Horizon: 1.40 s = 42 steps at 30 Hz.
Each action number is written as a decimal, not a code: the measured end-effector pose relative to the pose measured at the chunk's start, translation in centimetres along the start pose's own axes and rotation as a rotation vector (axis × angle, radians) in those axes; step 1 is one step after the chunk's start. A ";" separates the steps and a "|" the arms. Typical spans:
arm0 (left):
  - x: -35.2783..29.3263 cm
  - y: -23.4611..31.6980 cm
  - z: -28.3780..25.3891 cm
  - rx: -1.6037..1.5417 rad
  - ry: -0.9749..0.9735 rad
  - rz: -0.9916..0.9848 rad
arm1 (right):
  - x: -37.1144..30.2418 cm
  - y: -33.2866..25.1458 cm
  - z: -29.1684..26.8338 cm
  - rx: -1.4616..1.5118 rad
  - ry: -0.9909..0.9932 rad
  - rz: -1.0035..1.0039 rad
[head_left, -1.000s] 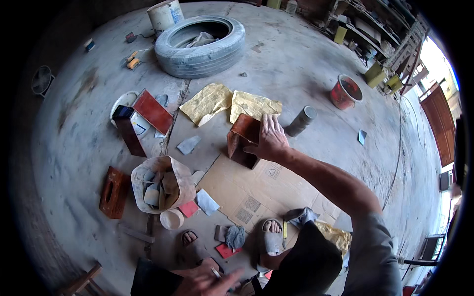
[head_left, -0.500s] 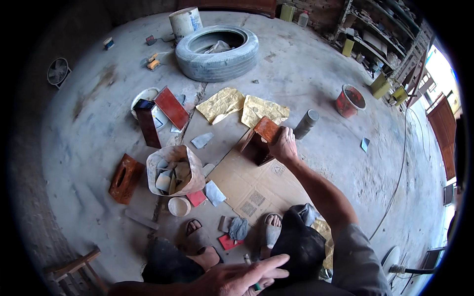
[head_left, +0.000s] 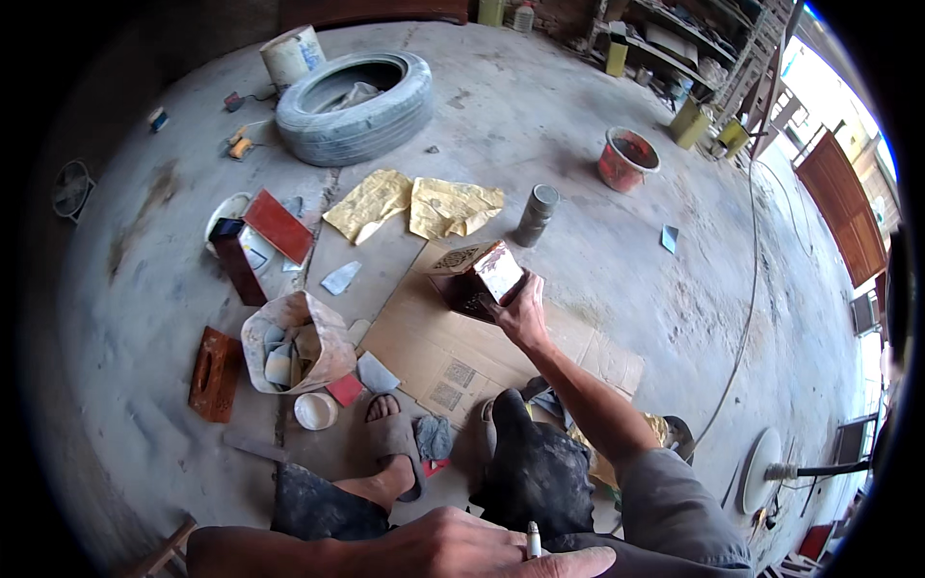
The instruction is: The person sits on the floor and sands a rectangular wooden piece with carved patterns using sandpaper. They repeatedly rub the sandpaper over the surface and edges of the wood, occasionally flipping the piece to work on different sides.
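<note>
My right hand [head_left: 520, 313] grips a reddish-brown wooden box [head_left: 461, 289] by its near right side, over a flat sheet of cardboard [head_left: 414, 337]. One face of the box carries a dark carved-looking pattern, and another shines white with glare. Whether its underside touches the cardboard, I cannot tell. At the lower edge, my left hand [head_left: 448, 549] lies across my lap with a lit-looking cigarette [head_left: 534, 541] between its fingers. A grey cylindrical can [head_left: 538, 215] stands just beyond the box. Two creased yellowish sheets of sandpaper [head_left: 455, 206] lie farther back.
Left of the cardboard stands a whitish bucket [head_left: 332, 352] of scraps, beside a brown slotted wooden box [head_left: 215, 374] and a small white cup [head_left: 316, 411]. Reddish panels [head_left: 279, 226] lean at a pail. A tire [head_left: 356, 135] lies behind; a red bucket [head_left: 628, 162] stands right.
My right hand has turned the box, so a patterned face and a glaring face show instead of the plain orange-brown one. The whole view has swung right. My left hand has shifted right.
</note>
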<state>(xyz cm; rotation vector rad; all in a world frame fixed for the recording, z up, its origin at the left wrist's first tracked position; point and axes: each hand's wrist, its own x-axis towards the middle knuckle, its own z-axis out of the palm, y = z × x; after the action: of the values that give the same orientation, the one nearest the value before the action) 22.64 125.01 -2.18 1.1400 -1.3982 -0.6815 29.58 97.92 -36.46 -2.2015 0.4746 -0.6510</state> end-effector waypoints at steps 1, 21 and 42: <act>0.0 -0.4 -0.4 -0.006 0.008 0.015 | 0.1 -0.3 0.2 0.025 0.022 -0.006; -1.5 -11.1 -7.4 -0.256 -0.125 -0.176 | -2.9 -1.0 0.8 0.010 0.092 0.125; -14.3 -38.7 -4.1 -0.561 0.695 -0.844 | -17.9 1.2 2.2 0.401 -0.842 0.452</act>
<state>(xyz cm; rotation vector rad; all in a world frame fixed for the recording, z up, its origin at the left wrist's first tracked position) 34.37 124.95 -41.96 1.2995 -0.0727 -1.0389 16.44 107.80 -43.98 -1.6922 0.3292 0.3981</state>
